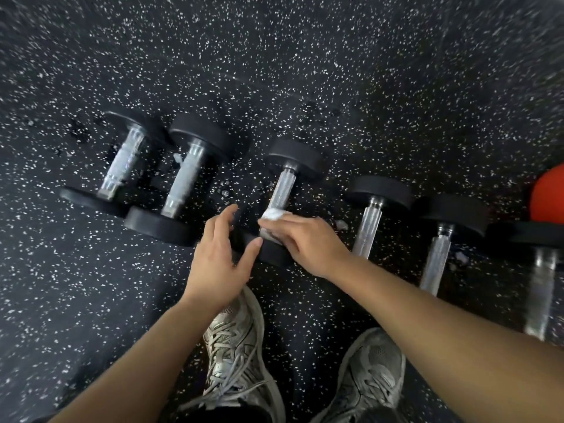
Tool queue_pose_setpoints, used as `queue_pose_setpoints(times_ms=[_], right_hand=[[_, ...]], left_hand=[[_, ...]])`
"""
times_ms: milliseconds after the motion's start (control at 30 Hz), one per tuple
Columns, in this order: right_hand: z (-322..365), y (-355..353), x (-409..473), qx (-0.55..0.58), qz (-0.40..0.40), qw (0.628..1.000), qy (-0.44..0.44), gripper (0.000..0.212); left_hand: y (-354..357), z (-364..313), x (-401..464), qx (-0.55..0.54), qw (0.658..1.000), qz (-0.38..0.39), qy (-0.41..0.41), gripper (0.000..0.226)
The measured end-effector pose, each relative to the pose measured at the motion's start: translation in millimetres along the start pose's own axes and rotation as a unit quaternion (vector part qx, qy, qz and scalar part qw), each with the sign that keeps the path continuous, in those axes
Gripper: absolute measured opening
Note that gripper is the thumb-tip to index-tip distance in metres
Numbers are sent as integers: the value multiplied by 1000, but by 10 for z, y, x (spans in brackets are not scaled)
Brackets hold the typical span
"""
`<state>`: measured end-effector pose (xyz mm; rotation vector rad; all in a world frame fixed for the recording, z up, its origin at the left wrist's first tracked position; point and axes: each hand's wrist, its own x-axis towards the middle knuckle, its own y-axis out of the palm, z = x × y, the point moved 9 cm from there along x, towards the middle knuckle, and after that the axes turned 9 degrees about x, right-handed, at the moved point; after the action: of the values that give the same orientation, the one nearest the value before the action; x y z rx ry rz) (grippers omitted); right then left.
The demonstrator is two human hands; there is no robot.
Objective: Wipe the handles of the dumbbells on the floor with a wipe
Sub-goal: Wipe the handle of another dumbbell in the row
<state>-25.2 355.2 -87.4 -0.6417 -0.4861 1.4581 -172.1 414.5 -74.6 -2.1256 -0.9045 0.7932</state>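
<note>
Speckled floor, right hand fingers clamped on wipe around dumbbell handle; left hand fingers apart.

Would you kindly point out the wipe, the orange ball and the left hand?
wipe [272,215], head view, its bunched white top.
orange ball [547,199], head view, its visible side.
left hand [213,257], head view, its back.

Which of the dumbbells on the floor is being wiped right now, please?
The third dumbbell from the left: the right hand presses the white wipe around its handle. The other handles are bare.
</note>
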Motion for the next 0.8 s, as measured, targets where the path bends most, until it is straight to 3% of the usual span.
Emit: queue_pose_setpoints(times_ms=[67,133,200,267,367,500,567,633,733,800], right_hand=[[-2,-6,-23,-22,9,999,-28,43],[-81,-160,22,-20,-59,998,-29,37],[-211,-390,75,11,-165,986,25,36],[-333,-453,130,20,-202,975,89,35],[-329,-314,132,31,-131,986,94,35],[-187,-80,-28,16,47,998,26,35],[-140,-99,-33,3,72,997,2,34],[-184,-302,29,23,-12,1000,11,33],[-451,-585,98,56,-172,979,97,34],[-533,-534,100,58,-190,972,127,34]], left_hand=[[-25,17,22,1,1000,3,6,83],[-31,27,27,-6,1000,1,8,86],[-16,35,21,-15,1000,-1,5,88],[4,30,9,-21,1000,-1,3,88],[41,-4,25,-24,1000,4,10,89],[91,-83,47,-6,999,4,34,96],[117,-133,48,9,999,1,40,99],[157,-162,43,20,999,5,41,102],[181,-155,31,27,999,6,38,104],[166,-145,22,30,999,1,40,102]])
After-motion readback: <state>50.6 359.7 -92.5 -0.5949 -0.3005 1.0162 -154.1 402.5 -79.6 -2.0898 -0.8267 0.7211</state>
